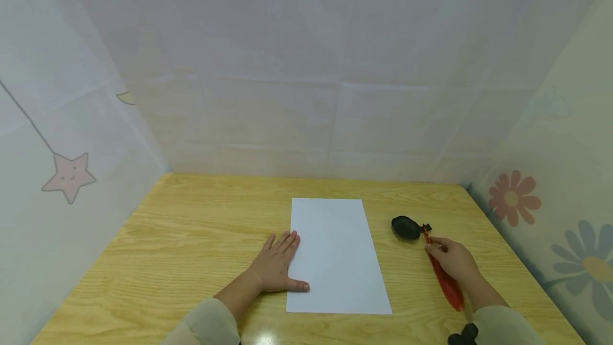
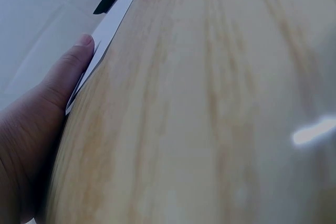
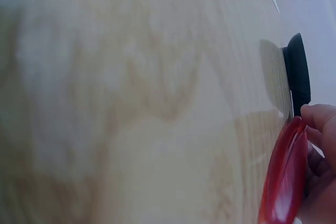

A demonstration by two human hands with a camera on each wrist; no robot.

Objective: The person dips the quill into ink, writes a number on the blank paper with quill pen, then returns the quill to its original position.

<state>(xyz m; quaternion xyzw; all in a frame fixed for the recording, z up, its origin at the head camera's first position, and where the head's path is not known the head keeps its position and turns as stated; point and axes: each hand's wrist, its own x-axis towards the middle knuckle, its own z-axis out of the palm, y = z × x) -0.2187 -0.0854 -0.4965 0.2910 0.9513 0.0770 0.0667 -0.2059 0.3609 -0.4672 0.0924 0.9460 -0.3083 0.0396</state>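
Note:
On the wooden table [image 1: 191,238] lies a white sheet of paper [image 1: 335,265]. My left hand [image 1: 274,269] rests flat over the sheet's left edge, fingers straight and thumb spread out on the paper. To the right of the sheet, my right hand [image 1: 455,261] pinches a long, glossy red thing [image 1: 446,285] near its narrow far end. In the right wrist view this red thing [image 3: 286,177] shows a lengthwise groove. A black, shallow oval bowl-like piece [image 1: 406,228] with a short neck sits just beyond the fingertips; I cannot tell whether it joins the red thing.
A pale cloth wall [image 1: 306,95] stands behind the table, with printed side walls at left and right. The right wall carries a red flower [image 1: 514,198], the left one a pink star [image 1: 69,177]. Beside the right sleeve is a small black piece [image 1: 463,334].

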